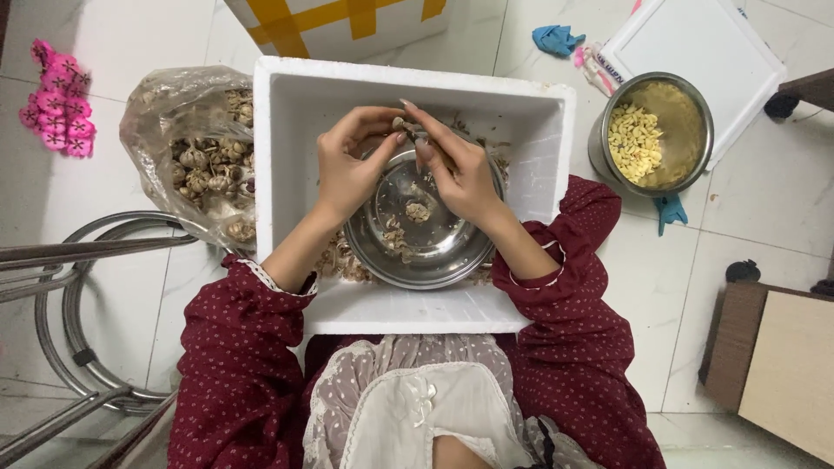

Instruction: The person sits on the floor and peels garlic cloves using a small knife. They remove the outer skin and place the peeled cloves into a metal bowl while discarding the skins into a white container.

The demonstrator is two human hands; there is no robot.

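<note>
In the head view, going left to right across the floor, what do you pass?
Pink flowers → bag of nuts → white foam box, with left hand and right hand over a steel bowl → steel pot of kernels → wooden board.

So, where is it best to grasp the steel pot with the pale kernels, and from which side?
Probably the steel pot by its rim, from its left, nearest the right hand. No handle shows, and the kernels sit heaped inside, so keep it level.
</note>
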